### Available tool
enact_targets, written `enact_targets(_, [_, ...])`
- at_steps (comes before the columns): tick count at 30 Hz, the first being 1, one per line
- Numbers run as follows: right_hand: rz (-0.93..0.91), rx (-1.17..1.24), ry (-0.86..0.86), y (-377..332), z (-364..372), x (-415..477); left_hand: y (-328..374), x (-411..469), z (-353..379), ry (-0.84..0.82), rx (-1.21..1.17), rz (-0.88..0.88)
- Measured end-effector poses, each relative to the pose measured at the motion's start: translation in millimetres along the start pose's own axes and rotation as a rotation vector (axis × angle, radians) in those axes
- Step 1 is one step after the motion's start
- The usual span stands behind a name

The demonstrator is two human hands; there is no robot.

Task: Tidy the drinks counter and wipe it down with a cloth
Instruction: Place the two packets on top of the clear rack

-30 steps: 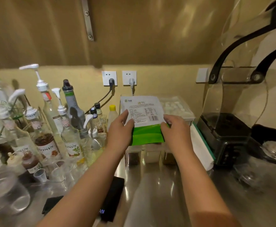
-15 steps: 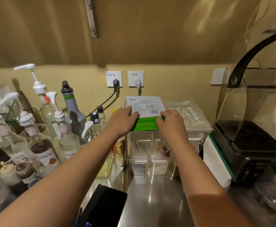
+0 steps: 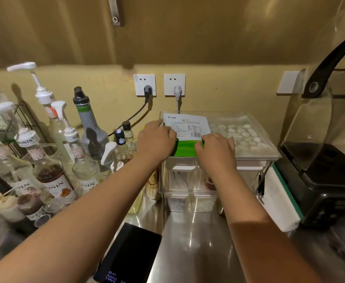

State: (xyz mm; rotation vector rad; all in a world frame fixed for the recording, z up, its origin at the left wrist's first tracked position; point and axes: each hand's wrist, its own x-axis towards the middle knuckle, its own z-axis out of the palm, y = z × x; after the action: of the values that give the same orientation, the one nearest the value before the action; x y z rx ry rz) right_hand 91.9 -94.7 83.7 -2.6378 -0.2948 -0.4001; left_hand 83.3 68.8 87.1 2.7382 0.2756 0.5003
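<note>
A flat green and white packet with a printed label lies on the clear lid of a transparent storage box at the back of the counter. My left hand rests on the packet's left edge, fingers curled over it. At the packet's lower right corner my right hand grips it. Both hands press the packet flat onto the lid. The steel counter stretches in front of the box. No cloth is in view.
Several pump-top syrup bottles crowd the left side. A black digital scale sits near the front edge. A black blender base with a clear cover stands at the right. Two wall sockets with plugs are behind the box.
The packet went from held upright above the box to lying flat on its lid. Both hands moved forward and down with it and stay on it.
</note>
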Motion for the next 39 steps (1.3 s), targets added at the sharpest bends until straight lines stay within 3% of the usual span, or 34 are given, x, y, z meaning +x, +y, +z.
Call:
enact_targets(4, [-0.034, 0.038, 0.053, 0, 1, 0, 2, -13, -6, 0.076, -0.044, 0.052])
enact_targets(10, [-0.104, 0.311, 0.231, -7, -19, -24, 7, -45, -12, 0.091, -0.299, 0.085])
enact_targets(19, [0.027, 0.572, 0.236, -13, -37, -94, 11, -118, -38, 0.079, -0.562, 0.014])
enact_targets(29, [0.123, 0.621, 0.055, -20, -28, -176, -9, -196, -51, -0.04, -0.671, -0.046])
enact_targets(39, [0.361, 0.741, -0.37, -6, 26, -263, -53, -302, -7, -0.34, -0.704, -0.266])
